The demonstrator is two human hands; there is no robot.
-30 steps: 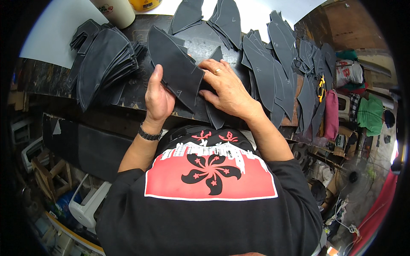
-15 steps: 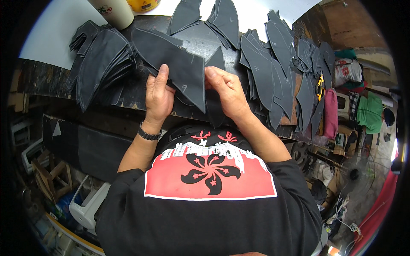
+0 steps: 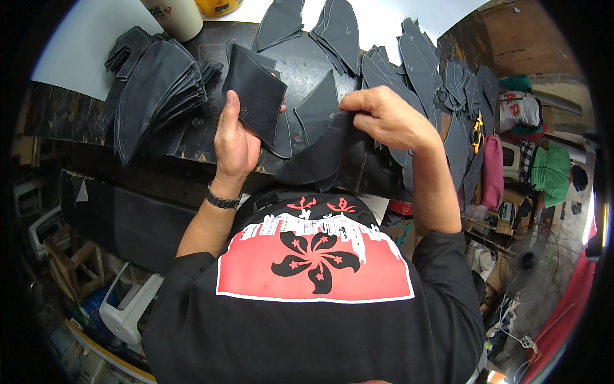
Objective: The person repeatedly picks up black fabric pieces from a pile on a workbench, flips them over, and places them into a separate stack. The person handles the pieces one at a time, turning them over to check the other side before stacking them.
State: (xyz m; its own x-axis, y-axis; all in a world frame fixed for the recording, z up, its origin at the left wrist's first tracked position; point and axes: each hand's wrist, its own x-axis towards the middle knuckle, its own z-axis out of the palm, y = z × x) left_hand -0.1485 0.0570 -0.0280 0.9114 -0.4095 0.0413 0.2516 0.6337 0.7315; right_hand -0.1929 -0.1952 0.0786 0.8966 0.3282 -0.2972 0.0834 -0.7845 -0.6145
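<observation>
While the left hand (image 3: pixel 235 137) grips a small stack of dark grey cut pieces (image 3: pixel 256 89) at the upper centre of the frame, thumb on the near face and fingers wrapped behind, the right hand (image 3: pixel 384 118) pinches the upper edge of a single black curved piece (image 3: pixel 313 163) between thumb and fingertips. That piece is thin, limp and matte, like leather or synthetic sheet; it droops from the pinch down toward the centre of the frame, over the near edge of the table (image 3: pixel 192 137). The stack in the left hand is roughly four-sided with one rounded corner, and faint pale stitch or marking lines run close to its edges. The table surface is dark, worn and scuffed. At upper left lies a thick fanned pile of pieces (image 3: pixel 157 89), long and tapering, with layered edges showing. Between the two hands a single fin-shaped piece (image 3: pixel 320 105) lies flat on the table. More pointed, leaf-shaped pieces (image 3: pixel 416 64) overlap one another along the upper right. Pale sheet (image 3: pixel 83 45) covers the far left part of the table, and a cream-coloured cup (image 3: pixel 176 16) stands at the top edge. A dark metal watch band (image 3: pixel 222 200) sits on the left wrist.
</observation>
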